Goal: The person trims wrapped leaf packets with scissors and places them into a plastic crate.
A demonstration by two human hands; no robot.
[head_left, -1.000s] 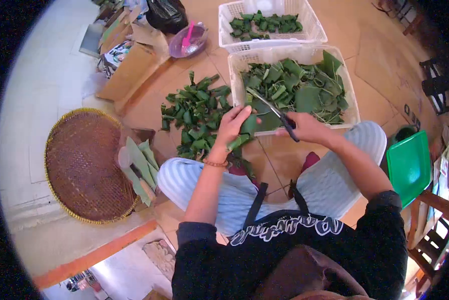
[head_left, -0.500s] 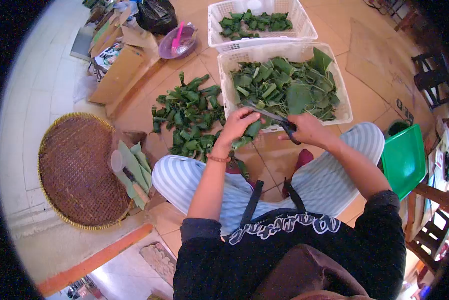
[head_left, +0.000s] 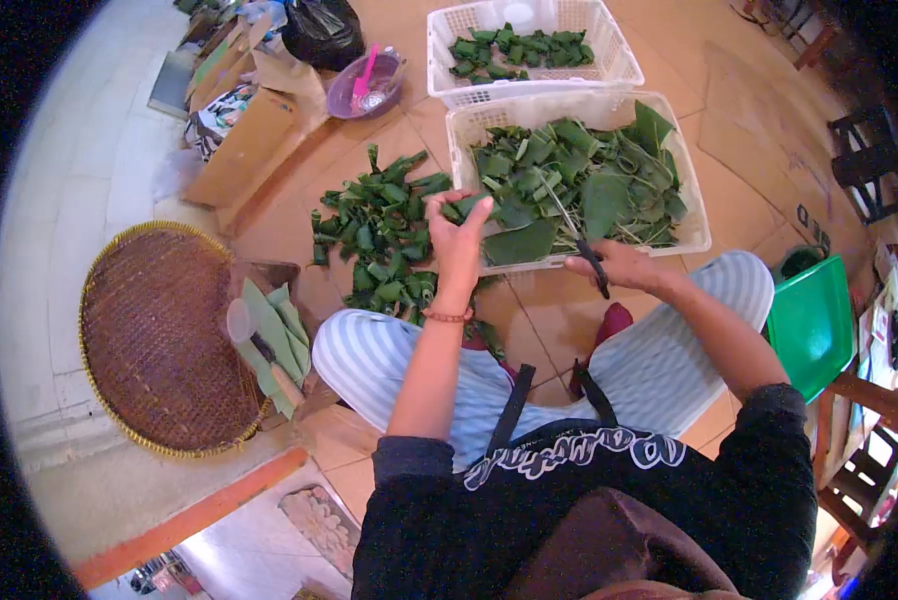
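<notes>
My right hand [head_left: 617, 266] grips a pair of scissors [head_left: 582, 240] by the black handles, with the blades pointing up and left over the front white crate [head_left: 697, 200]. Cut green leaf pieces [head_left: 554, 150] fill that crate. In my raised left hand [head_left: 455, 245], fingers and thumb are around a small leaf-wrapped parcel [head_left: 466, 207], partly hidden by the hand, at the crate's left edge. A broad leaf piece [head_left: 522, 243] shows at the crate's near side. Beside my left hand, many similar leaf parcels [head_left: 384, 215] lie heaped on the tiled floor.
Behind stands another white crate [head_left: 539, 95] with leaf parcels inside. A purple bowl [head_left: 341, 95] with a pink utensil and a cardboard box [head_left: 244, 150] are at upper left. A round woven tray [head_left: 159, 340] lies left; a green tray [head_left: 814, 325] stands right.
My hands have moved apart: the left went up and left with the leaf parcel, while the scissors in my right hand turned to point farther upward. A broad leaf piece now shows between them.
</notes>
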